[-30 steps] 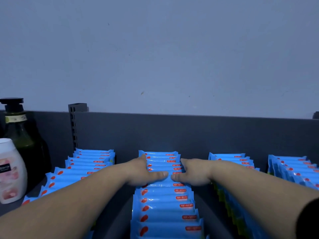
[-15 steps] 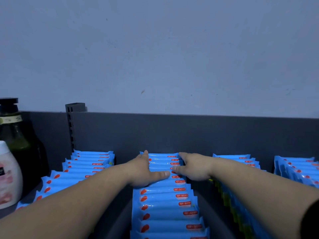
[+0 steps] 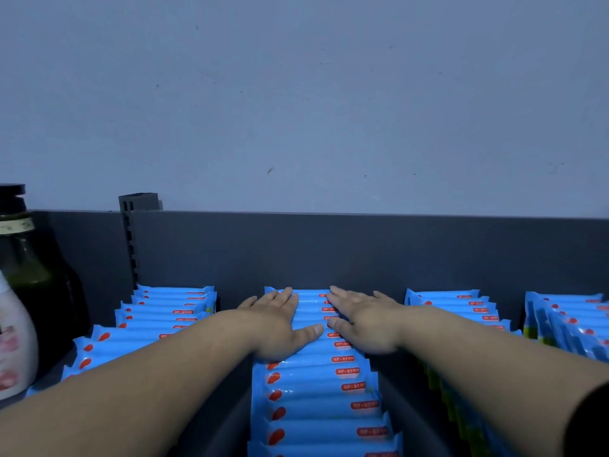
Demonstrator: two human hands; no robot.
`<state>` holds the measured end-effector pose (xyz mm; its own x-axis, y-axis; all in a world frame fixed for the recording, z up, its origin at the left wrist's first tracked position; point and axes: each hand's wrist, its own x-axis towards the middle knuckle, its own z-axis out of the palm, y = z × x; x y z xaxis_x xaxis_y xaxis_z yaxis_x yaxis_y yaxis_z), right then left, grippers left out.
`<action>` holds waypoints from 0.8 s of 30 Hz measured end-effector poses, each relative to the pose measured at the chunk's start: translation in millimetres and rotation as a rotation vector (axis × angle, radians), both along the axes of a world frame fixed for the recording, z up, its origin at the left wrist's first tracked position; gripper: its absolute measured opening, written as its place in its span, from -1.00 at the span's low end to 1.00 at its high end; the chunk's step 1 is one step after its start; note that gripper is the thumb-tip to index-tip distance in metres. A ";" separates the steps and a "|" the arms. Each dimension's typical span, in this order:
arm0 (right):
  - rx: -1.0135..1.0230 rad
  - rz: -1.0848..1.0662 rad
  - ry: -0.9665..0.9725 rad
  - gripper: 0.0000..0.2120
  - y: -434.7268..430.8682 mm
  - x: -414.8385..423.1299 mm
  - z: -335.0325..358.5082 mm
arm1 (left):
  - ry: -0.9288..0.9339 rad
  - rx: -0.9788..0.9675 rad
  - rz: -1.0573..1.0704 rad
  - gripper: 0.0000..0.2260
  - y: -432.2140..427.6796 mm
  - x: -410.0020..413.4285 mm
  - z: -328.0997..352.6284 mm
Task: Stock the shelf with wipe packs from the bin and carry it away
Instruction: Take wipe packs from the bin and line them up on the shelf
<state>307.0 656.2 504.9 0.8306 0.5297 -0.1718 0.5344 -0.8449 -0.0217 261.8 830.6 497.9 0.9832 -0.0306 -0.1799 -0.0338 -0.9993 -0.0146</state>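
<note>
The left hand (image 3: 276,321) and right hand (image 3: 362,319) have been slid rearward and laid flat, fingers straight, on the middle row of wipe packs (image 3: 316,390), which could be skewed by uneven pressure.

I faced a plain pale wall (image 3: 296,94), lightly scuffed, with one small dark mark (image 3: 270,170). Below it ran a dark grey back panel (image 3: 329,249); a slotted upright (image 3: 130,239) rose at its left. Lighting was dim and bluish.

white bottle (image 3: 13,341) cropped left, labels unreadable
</note>
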 end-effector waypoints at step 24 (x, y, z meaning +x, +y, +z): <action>0.074 -0.032 0.083 -0.49 -12.7 -54.0 19.8 | 0.035 -0.001 -0.069 -0.38 -7.6 -51.0 12.5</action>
<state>253.1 643.5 524.6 0.8316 0.5172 -0.2024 0.5013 -0.8559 -0.1275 210.8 823.0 510.4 0.9720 -0.0982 -0.2137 -0.1030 -0.9946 -0.0114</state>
